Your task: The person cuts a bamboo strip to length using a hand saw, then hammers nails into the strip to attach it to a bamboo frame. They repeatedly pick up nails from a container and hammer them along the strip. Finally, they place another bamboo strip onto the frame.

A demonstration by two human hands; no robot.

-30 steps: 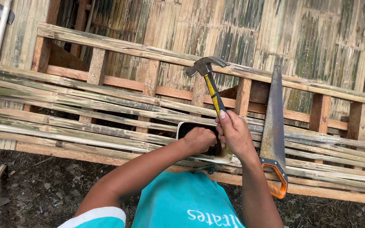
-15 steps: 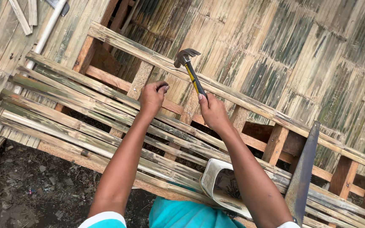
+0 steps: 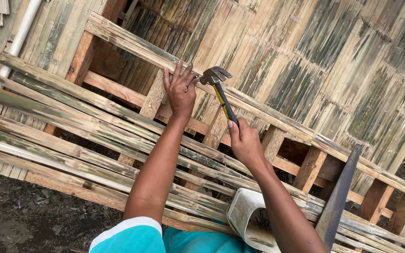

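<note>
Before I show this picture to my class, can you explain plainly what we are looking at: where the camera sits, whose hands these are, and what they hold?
There is only one picture, taken by a camera worn on a person's head, looking down over their own arms. No machine is involved; both hands are bare.

The right hand grips a claw hammer by its yellow and black handle, with the metal head raised near the top rail. The left hand lies open, fingers spread, on a bamboo slat of a wooden frame.

More split bamboo strips lie across the frame. Near the bottom sit a pale cut-open plastic container and a handsaw blade. Behind everything is a woven bamboo wall.
</note>
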